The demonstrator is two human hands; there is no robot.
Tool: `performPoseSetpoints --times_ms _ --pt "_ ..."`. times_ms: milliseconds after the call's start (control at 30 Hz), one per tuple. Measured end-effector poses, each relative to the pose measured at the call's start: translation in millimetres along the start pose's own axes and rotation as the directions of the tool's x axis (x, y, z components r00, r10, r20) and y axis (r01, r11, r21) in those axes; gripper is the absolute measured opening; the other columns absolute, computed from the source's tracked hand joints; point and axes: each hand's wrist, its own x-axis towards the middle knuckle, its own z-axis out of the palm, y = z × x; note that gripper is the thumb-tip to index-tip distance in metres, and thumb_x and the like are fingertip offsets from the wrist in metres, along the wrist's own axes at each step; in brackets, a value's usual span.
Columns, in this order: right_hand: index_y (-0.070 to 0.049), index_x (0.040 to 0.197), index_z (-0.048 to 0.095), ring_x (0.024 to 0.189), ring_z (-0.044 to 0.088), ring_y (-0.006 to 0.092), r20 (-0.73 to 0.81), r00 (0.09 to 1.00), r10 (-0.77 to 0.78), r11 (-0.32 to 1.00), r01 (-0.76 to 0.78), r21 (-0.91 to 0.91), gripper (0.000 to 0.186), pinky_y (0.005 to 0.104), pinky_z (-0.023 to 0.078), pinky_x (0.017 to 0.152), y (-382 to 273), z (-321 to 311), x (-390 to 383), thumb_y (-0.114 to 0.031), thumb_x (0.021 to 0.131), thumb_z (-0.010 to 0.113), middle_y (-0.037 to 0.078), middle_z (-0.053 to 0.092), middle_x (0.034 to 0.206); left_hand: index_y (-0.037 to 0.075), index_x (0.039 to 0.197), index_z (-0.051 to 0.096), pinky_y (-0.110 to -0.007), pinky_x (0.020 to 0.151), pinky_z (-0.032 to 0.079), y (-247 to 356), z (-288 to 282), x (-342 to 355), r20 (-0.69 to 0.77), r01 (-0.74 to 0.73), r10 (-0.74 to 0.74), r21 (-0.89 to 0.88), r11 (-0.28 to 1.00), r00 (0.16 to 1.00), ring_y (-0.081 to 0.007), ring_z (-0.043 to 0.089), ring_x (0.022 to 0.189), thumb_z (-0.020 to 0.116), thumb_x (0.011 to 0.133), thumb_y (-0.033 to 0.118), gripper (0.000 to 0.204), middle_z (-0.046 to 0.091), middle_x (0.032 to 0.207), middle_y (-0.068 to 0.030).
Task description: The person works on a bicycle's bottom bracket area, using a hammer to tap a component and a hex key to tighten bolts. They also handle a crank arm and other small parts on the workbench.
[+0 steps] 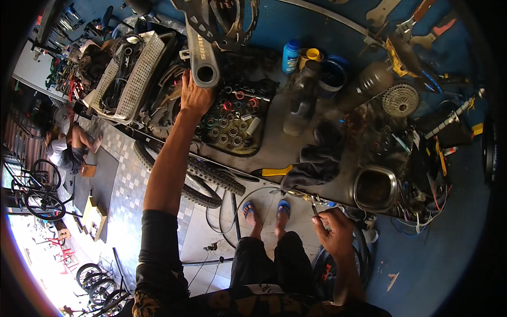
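My left hand [195, 98] is closed on a grey bicycle crank arm [199, 61] with a dark chainring [235, 31], held up over the bench's back left. Just right of that hand lies a tray [248, 148] of several rings, bearings and small parts. My right hand [331, 231], low on the right, is curled round a slim metal tool [316, 210] that I cannot identify exactly, near the bench's front edge. Beside it are a steel pan [375, 187] and a dark rag [311, 169].
A perforated basket [148, 61] of tools, bottles [290, 55] and a cassette [400, 99] crowd the bench [280, 105]. A yellow-handled tool [277, 171] lies at its edge. Tyres [208, 177] lean below. Another person [66, 145] sits at the left, near bicycles [45, 203].
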Motion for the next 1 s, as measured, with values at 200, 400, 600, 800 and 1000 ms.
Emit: performPoseSetpoints --times_ms 200,400,600,800,1000 --pt "-0.007 0.111 0.077 0.084 0.074 0.0303 0.002 1.000 0.017 1.000 -0.017 0.001 0.021 0.0387 0.060 0.072 -4.2 0.2 -2.6 -0.013 0.092 0.084 0.011 0.073 0.098 0.011 0.140 0.066 -0.061 0.119 0.035 9.5 -0.3 -2.2 -0.014 0.033 -0.035 -0.088 0.996 0.999 -0.0406 0.053 0.139 0.071 0.095 0.019 0.046 0.062 0.145 -0.0195" --pt "-0.009 0.133 0.075 0.092 0.076 0.0290 -0.051 0.998 -0.019 0.998 0.016 -0.055 0.040 0.0393 0.062 0.078 -1.5 -0.7 -3.1 -0.012 0.094 0.082 0.013 0.071 0.114 0.012 0.114 0.082 -0.055 0.102 0.050 45.5 -15.6 -6.4 -0.307 -0.035 -0.028 -0.199 0.979 0.951 -0.0418 0.067 0.123 0.079 0.093 0.017 0.021 0.071 0.136 -0.0135" --pt "-0.011 0.147 0.069 0.098 0.075 0.0293 -0.021 0.981 0.193 0.981 -0.193 0.008 0.050 0.0393 0.063 0.079 -11.1 -3.3 -4.5 -0.013 0.097 0.076 0.014 0.069 0.115 0.010 0.108 0.080 -0.047 0.104 0.047 117.2 -54.1 -75.8 -0.405 0.043 -0.313 -0.552 0.833 0.859 -0.0336 0.064 0.120 0.078 0.096 0.009 0.012 0.072 0.125 -0.0116" --pt "-0.011 0.141 0.073 0.100 0.073 0.0300 -0.155 0.985 -0.072 0.976 0.038 -0.215 0.044 0.0404 0.061 0.080 11.7 -6.0 30.9 -0.012 0.096 0.076 0.013 0.069 0.114 0.007 0.110 0.080 -0.044 0.107 0.052 222.6 -91.0 -190.7 -0.066 0.119 -0.317 -0.839 0.532 0.946 -0.0315 0.070 0.118 0.077 0.094 -0.001 0.018 0.076 0.121 -0.0138" --pt "-0.012 0.134 0.075 0.096 0.072 0.0295 -0.296 0.946 -0.130 0.964 0.051 -0.261 0.037 0.0423 0.060 0.078 53.8 -8.1 85.7 -0.011 0.097 0.076 0.010 0.070 0.106 0.004 0.117 0.080 -0.042 0.098 0.059 241.0 -97.9 -230.3 0.088 0.181 -0.246 -0.902 0.391 0.965 -0.0331 0.074 0.113 0.076 0.093 -0.005 0.026 0.077 0.121 -0.0148"
